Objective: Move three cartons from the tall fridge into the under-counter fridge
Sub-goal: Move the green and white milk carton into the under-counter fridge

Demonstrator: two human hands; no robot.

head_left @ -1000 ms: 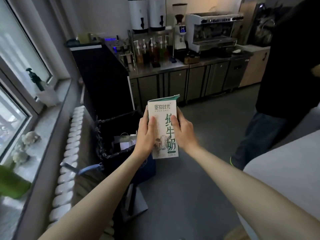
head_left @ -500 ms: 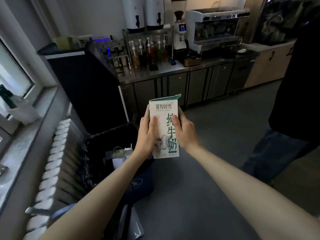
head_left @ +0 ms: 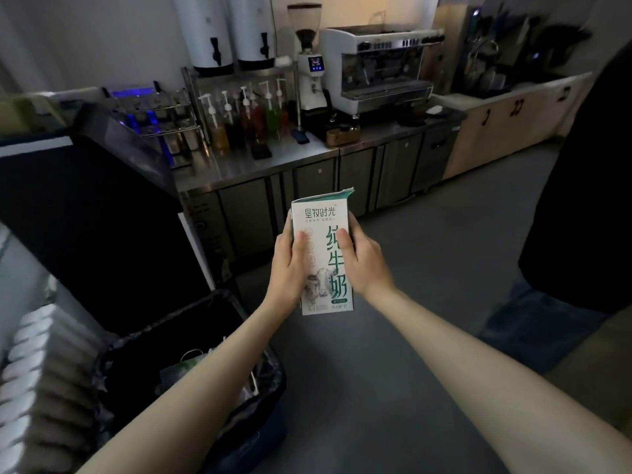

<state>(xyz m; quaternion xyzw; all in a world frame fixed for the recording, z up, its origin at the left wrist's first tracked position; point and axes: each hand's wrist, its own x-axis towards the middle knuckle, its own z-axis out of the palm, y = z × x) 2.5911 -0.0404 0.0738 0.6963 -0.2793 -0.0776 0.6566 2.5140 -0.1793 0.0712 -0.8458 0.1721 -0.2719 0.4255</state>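
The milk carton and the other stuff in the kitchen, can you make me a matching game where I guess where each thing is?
Things:
1. milk carton
2. coffee grinder
3. syrup pump bottles
4. bin with a black bag

Places:
A. on the floor at lower left, under the left forearm
B. on the steel counter, beneath the two white dispensers
C. held upright between the left hand and the right hand
D. on the counter, just left of the espresso machine

Pairs: 1-C, 2-D, 3-B, 4-A
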